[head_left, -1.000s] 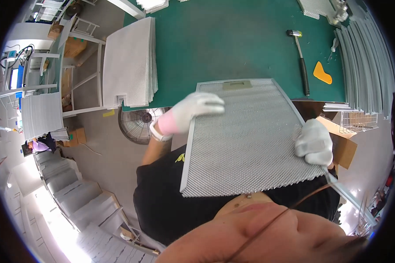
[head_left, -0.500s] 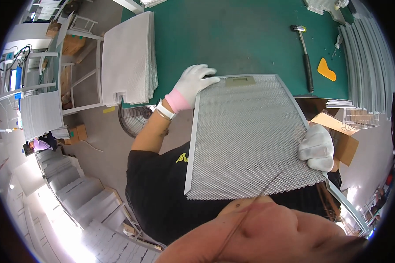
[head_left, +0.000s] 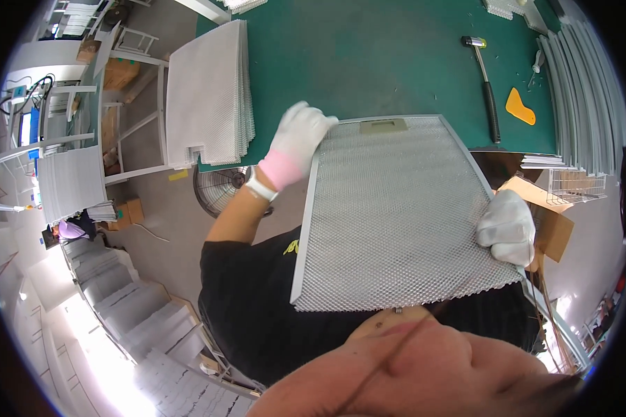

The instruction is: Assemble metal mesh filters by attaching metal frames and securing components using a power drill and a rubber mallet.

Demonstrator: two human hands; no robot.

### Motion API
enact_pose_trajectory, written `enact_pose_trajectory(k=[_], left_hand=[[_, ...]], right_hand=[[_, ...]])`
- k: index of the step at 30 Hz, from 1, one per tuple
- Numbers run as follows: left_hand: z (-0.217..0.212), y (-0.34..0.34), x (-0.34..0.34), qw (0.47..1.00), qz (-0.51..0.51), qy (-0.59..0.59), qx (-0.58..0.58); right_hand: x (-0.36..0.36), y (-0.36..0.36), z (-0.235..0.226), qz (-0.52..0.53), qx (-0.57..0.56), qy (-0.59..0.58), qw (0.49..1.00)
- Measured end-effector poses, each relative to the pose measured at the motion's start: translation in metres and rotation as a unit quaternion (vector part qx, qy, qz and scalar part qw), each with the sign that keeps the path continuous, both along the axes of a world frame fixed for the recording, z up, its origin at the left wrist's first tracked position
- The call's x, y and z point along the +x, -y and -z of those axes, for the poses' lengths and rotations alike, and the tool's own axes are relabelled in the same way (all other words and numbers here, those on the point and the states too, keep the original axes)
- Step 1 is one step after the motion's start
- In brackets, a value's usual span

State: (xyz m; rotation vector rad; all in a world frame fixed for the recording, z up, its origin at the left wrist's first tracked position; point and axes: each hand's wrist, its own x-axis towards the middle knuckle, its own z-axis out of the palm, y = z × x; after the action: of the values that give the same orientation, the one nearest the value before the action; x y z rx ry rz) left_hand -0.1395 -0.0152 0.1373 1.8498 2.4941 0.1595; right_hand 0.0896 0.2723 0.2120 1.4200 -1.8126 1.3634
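A silver metal mesh filter panel (head_left: 403, 215) leans between the table edge and my body, with metal framing on its far, left and right sides. Its near edge is bare, ragged mesh. A small olive-coloured latch plate (head_left: 384, 126) sits in the far rail. My left hand (head_left: 302, 139), in a white glove with a pink cuff, has its fingers curled around the far left corner. My right hand (head_left: 506, 228), also gloved, is closed over the right edge. From below it a metal frame strip (head_left: 556, 320) sticks out past the mesh, angled away to the right.
On the green table (head_left: 341, 62) lie a black-handled mallet (head_left: 487, 90), an orange scraper (head_left: 519, 107) and a screwdriver (head_left: 536, 68). Mesh sheets (head_left: 209, 90) are stacked at left, metal strips (head_left: 581, 104) at right. A floor fan (head_left: 219, 187) and an open cardboard box (head_left: 553, 233) stand below.
My left hand's fingers have curled in at the corner, where they were stretched along the far rail. The right hand keeps its hold, and the panel has barely shifted.
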Motion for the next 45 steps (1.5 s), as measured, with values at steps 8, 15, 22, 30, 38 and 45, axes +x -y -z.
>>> enact_pose_trajectory(k=[8, 15, 22, 30, 38, 45], left_hand=[[-0.126, -0.006, 0.027, 0.795, 0.245, 0.254, 0.493], [-0.097, -0.025, -0.028, 0.678, 0.163, 0.279, 0.660], [-0.086, -0.039, -0.025, 0.690, 0.098, 0.285, 0.658], [-0.102, -0.040, -0.027, 0.795, -0.041, 0.202, 0.571], [-0.098, -0.046, -0.029, 0.785, -0.058, 0.132, 0.602], [-0.107, -0.045, -0.025, 0.785, -0.022, 0.194, 0.588]], right_hand=[[-0.043, -0.010, -0.028, 0.274, -0.068, 0.071, 0.957], [-0.069, 0.012, -0.029, 0.370, -0.187, 0.064, 0.908], [-0.065, -0.037, 0.007, 0.435, -0.271, 0.115, 0.851], [-0.094, -0.025, -0.045, 0.546, -0.200, 0.017, 0.813], [-0.076, -0.073, -0.108, 0.481, 0.283, -0.025, 0.829], [-0.070, -0.068, -0.149, 0.406, 0.355, 0.045, 0.841]])
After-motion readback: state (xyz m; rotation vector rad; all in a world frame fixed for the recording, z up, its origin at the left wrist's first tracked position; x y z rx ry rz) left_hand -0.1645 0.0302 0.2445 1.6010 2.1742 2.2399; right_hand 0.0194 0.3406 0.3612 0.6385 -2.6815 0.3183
